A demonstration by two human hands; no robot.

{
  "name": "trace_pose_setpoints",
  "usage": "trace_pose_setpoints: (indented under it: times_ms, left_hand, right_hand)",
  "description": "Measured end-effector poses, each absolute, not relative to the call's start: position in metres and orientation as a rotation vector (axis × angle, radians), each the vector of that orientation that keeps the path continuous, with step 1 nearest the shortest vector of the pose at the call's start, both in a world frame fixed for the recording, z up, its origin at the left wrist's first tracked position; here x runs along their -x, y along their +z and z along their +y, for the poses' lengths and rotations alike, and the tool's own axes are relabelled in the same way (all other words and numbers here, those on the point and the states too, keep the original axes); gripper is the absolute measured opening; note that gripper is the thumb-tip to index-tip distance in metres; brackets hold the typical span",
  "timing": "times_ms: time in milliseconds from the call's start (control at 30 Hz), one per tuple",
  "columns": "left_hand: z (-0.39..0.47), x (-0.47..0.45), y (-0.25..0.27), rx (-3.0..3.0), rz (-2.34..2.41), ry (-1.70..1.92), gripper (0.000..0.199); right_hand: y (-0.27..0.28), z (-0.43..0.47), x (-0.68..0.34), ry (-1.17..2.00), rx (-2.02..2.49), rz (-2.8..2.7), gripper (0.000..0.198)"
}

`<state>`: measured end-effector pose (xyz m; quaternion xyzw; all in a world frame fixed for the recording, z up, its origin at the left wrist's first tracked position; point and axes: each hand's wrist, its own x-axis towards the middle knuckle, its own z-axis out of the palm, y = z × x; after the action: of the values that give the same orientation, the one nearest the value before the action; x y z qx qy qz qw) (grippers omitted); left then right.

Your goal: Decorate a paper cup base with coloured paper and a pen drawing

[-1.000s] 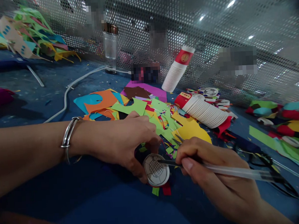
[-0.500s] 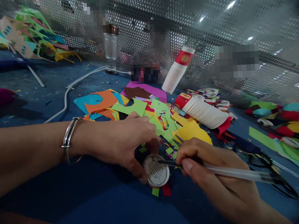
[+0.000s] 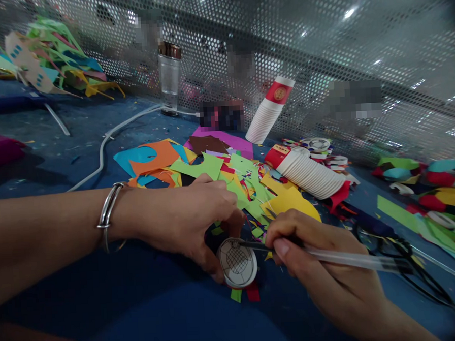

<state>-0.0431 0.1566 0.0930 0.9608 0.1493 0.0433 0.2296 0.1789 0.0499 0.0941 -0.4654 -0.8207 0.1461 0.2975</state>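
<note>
My left hand (image 3: 184, 213), with a silver bangle at the wrist, curls its thumb and fingers around the edge of a small white paper cup base (image 3: 238, 264). Its round face is turned up and carries dark lines: a ring, spokes and a grid in the middle. In my right hand (image 3: 316, 267) is a slim pen (image 3: 350, 258) with a clear barrel and a dark front end. The pen's tip touches or hovers at the disc's upper edge; I cannot tell which. A pointed metal tip (image 3: 270, 214) also sticks out above my right fingers. Green and red paper pieces (image 3: 252, 292) show below the disc.
Coloured paper scraps (image 3: 200, 167) lie beyond my hands. One stack of paper cups (image 3: 266, 112) leans upright, another (image 3: 315, 176) lies on its side. A glass bottle (image 3: 170, 79) stands by the perforated metal screen (image 3: 205, 39). A white cable (image 3: 101, 154) crosses the left side.
The pen tip has shifted slightly up and left, from the grid's upper right towards the disc's upper edge. The left hand keeps its hold. The view has tilted a little.
</note>
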Motion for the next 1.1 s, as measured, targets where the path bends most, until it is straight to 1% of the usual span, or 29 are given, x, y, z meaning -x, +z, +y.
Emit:
trace_pose_setpoints:
  times_ms: [133,300,667,800,933,1100]
  left_hand:
    - [0.1564,0.0428,0.0934,-2.637,0.413,0.13,0.044]
    - [0.1557,0.0432,0.0937,-2.638,0.426,0.121,0.047]
    - [0.1541,0.043,0.0953,-2.663,0.417,0.14,0.045]
    - [0.1548,0.0433,0.0946,-2.648,0.417,0.143,0.048]
    - [0.1545,0.0433,0.0934,-2.647,0.411,0.152,0.044]
    - [0.1538,0.0431,0.0935,-2.658,0.429,0.154,0.047]
  right_hand:
    - [0.0935,0.0494,-0.1788,0.377,1.253,-2.163,0.021]
    - [0.0942,0.0498,-0.1778,0.374,1.223,-2.185,0.021]
    - [0.0935,0.0497,-0.1794,0.381,1.253,-2.163,0.021]
    - [0.0941,0.0504,-0.1778,0.417,1.229,-2.175,0.02]
    - [0.0935,0.0499,-0.1769,0.414,1.233,-2.154,0.02]
    - [0.0917,0.0515,-0.1789,0.429,1.237,-2.16,0.02]
